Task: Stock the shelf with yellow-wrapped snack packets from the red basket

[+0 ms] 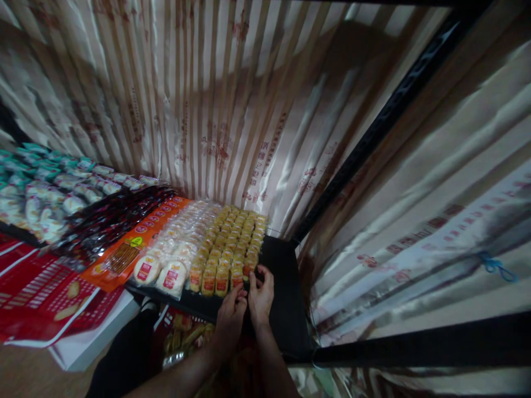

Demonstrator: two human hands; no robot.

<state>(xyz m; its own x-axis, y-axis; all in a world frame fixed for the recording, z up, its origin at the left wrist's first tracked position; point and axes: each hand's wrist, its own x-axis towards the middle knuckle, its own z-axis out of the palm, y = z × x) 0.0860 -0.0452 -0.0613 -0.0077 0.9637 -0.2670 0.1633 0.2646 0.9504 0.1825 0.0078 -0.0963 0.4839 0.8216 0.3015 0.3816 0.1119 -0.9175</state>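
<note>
Rows of small yellow snack packets (232,243) with red labels lie on a black shelf (282,287). My left hand (230,318) and my right hand (261,296) meet at the near right end of these rows, fingers curled at the last packets. Whether either hand grips a packet is hidden by the fingers. To the left of the yellow rows lie round pale cakes in clear wrappers (174,260).
Orange flat packs (133,243), dark red-black packs (108,218) and teal-white packets (45,188) fill the shelf leftward. Red boxes (41,293) sit at near left. Striped plastic sheeting (215,99) hangs behind and at right. A black frame post (373,132) slants up.
</note>
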